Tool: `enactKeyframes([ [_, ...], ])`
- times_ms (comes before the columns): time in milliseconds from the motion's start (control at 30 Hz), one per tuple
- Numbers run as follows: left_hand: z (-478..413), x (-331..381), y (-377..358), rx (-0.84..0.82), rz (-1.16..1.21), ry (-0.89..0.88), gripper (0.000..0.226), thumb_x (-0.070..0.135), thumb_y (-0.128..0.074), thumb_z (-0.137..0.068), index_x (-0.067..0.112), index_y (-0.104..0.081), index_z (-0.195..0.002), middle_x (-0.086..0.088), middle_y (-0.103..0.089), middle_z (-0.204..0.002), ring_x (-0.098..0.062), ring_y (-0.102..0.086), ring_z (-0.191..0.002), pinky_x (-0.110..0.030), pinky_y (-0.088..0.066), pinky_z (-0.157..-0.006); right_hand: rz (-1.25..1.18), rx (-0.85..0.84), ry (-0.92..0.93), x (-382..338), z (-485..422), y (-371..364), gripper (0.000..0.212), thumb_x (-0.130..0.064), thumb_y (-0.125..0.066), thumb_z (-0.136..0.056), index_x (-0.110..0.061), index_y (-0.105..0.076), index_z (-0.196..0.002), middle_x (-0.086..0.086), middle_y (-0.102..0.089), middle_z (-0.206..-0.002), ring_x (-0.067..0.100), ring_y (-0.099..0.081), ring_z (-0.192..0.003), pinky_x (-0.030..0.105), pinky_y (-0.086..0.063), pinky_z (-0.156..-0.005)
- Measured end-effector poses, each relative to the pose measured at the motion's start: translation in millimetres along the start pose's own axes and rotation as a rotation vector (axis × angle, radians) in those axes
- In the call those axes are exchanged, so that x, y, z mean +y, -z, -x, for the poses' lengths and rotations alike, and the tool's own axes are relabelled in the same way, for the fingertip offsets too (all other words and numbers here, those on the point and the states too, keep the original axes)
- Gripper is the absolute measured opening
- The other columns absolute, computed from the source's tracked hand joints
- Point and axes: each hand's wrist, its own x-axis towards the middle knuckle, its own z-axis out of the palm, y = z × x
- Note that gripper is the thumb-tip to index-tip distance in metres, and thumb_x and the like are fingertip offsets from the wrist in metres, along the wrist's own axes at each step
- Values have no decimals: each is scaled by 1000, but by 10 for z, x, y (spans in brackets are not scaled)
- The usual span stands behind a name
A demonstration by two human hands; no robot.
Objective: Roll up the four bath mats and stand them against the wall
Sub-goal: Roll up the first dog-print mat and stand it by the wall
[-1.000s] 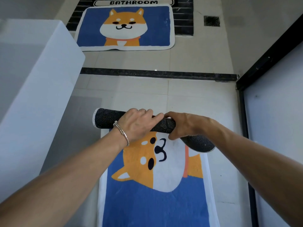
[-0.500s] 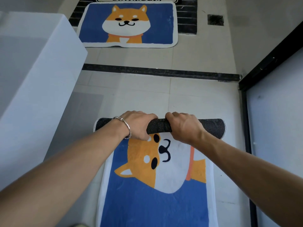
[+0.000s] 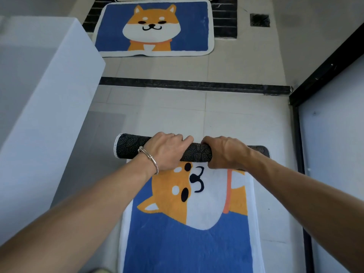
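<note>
A blue bath mat with an orange and white dog (image 3: 189, 243) lies on the tiled floor in front of me. Its far end is wound into a black dotted roll (image 3: 197, 152) lying across the mat. My left hand (image 3: 165, 152), with a silver bracelet on the wrist, grips the roll left of centre. Just to the right of centre my right hand (image 3: 226, 152) grips the same roll. A second dog mat (image 3: 153, 28) lies flat farther away. Beyond it a black mat with white lettering (image 3: 224, 20) shows partly under its far edge.
A tall white block (image 3: 39, 95) stands close on the left. A black threshold strip (image 3: 195, 84) crosses the floor between the two mats. On the right, a black door frame (image 3: 299, 134) borders a white panel. A floor drain (image 3: 259, 20) sits at the far right.
The roll, slanted down at its right end a second ago, now lies nearly level across the mat. Both hands have stayed on it throughout.
</note>
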Motion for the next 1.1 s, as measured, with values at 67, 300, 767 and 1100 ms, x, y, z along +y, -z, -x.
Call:
enactKeyframes([
  [67,-18,-51,-5,-138,106,11,53,32,-58,-82,23,-35,-128,-1,-56,-104,-21,-57,-89,-31,-41,-64,95,100,24,3,-27,-34,30,-20,-50,-83,-18,-47,-113,2,-65,-96,26,-62,-80,34,-48,-67],
  [300,-46,-172,-49,-438,338,140,76,48,-73,-66,24,-36,-129,1,-52,-106,-16,-49,-92,-30,-46,-75,160,275,90,-12,5,-198,22,-13,-46,-87,-13,-45,-110,2,-63,-95,26,-59,-77,34,-41,-63],
  [767,-2,-82,-68,-197,65,43,53,52,-57,-81,18,-40,-118,-1,-58,-104,-22,-59,-89,-33,-42,-67,77,90,70,93,0,-127,40,-31,-57,-85,-21,-42,-121,-1,-64,-107,24,-63,-89,34,-47,-70],
  [1100,34,-63,-88,-95,-45,-21,41,46,-53,-88,16,-43,-115,-1,-56,-111,-20,-55,-98,-31,-40,-66,-12,-19,90,69,-5,-153,67,-43,-71,-72,-22,-40,-128,-2,-51,-113,19,-54,-102,37,-49,-86],
])
